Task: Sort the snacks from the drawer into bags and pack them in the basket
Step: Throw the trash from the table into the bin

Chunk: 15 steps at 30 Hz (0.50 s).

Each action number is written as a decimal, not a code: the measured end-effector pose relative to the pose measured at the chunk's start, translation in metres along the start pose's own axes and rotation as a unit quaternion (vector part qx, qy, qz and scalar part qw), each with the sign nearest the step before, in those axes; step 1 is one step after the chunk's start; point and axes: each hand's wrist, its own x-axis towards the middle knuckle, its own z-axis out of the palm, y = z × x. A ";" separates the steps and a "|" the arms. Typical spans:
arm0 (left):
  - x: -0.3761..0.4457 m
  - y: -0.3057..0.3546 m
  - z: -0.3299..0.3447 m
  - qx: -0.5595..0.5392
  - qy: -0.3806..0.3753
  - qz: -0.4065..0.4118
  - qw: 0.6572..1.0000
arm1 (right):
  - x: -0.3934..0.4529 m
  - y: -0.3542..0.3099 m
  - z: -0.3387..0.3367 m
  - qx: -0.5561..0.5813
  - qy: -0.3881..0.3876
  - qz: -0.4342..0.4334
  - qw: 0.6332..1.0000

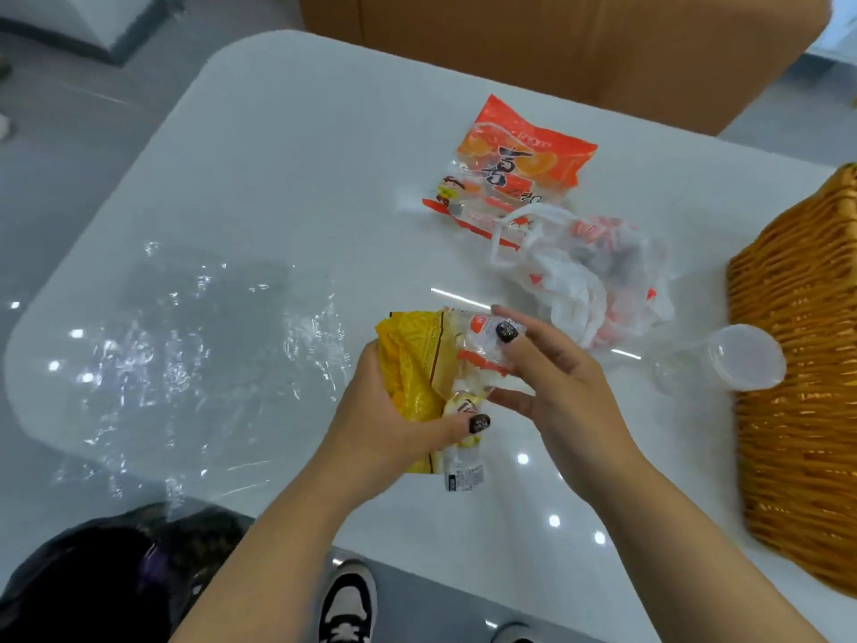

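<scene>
A yellow snack packet (412,378) is held above the near middle of the white table (287,178), gripped by the left hand (394,420) with the thumb curled over its lower end. The right hand (552,368) pinches small clear-wrapped snacks (482,345) against the packet's right side. Beyond lie a white plastic bag (589,280) with snacks inside and an orange snack bag (514,169). A clear bag (195,345) lies flat to the left. At the right edge sits the wicker basket (807,364), a clear plastic cup (737,359) touching it.

yellow patterned packet (412,364), orange basket (802,364)
</scene>
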 end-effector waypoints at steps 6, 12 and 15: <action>-0.032 -0.033 -0.060 -0.069 0.074 -0.020 0.995 | -0.009 0.009 0.069 -0.049 -0.058 0.000 0.997; -0.084 -0.091 -0.107 -0.203 0.204 -0.001 0.958 | -0.030 0.031 0.154 -0.078 -0.149 0.002 0.986; -0.114 -0.121 -0.136 -0.239 0.281 0.009 0.929 | -0.042 0.052 0.195 -0.095 -0.192 0.020 0.977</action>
